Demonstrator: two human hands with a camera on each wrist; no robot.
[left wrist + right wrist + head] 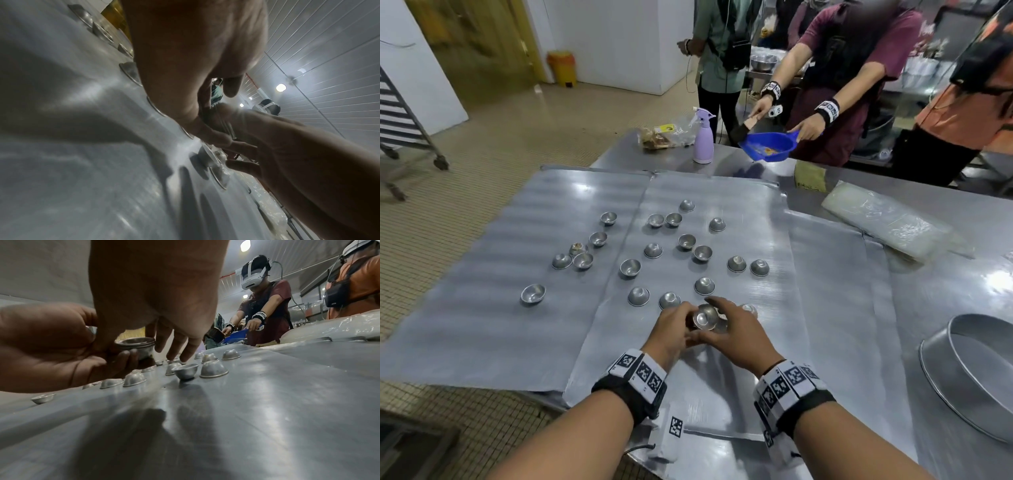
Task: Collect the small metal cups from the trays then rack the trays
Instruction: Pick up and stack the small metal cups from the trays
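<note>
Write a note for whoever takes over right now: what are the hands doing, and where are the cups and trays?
Left hand: holds a small stack of nested cups.
Right hand: fingers straight, over the stack, holding nothing.
Done: a few cups stacked.
Left: some twenty loose cups lie scattered on the trays, some upright, some upside down. Collect them, then rack the trays; a rack stands far left.

Commercial bakery kitchen: steel table, tray rack
</note>
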